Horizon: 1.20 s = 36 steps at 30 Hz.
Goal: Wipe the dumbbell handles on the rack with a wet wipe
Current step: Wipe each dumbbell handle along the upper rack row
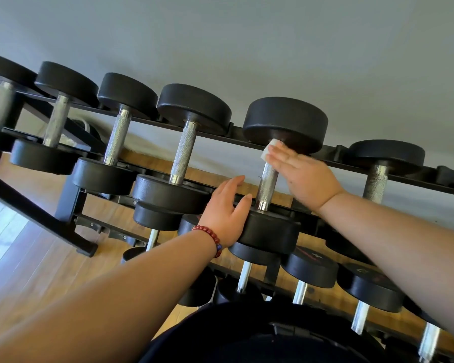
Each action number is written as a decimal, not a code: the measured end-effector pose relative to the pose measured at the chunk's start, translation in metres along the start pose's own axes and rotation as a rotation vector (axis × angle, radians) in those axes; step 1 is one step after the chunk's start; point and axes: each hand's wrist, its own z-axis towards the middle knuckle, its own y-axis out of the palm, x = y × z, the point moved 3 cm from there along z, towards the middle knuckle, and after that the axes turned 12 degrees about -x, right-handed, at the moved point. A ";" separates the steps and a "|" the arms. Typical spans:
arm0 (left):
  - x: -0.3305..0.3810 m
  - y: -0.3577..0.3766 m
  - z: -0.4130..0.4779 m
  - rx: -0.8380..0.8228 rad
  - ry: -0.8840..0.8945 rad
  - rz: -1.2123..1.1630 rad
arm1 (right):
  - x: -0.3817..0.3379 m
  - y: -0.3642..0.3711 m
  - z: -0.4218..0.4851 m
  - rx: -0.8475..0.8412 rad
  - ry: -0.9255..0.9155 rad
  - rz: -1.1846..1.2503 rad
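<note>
A black dumbbell lies across the top tier of the black rack. Its knurled steel handle runs between the far head and the near head. My right hand lies flat against the upper end of this handle, fingers straight. It presses a white wet wipe there, just under the far head. My thumb is hidden. My left hand rests on the near head, fingers relaxed, thumb on the head's top beside the handle.
More dumbbells sit left and right on the same tier. A lower tier holds several smaller ones. The rack stands on a wood floor against a grey wall.
</note>
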 end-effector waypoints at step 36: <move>-0.001 0.006 -0.018 0.014 -0.003 0.076 | -0.001 0.003 -0.012 -0.135 -0.440 0.036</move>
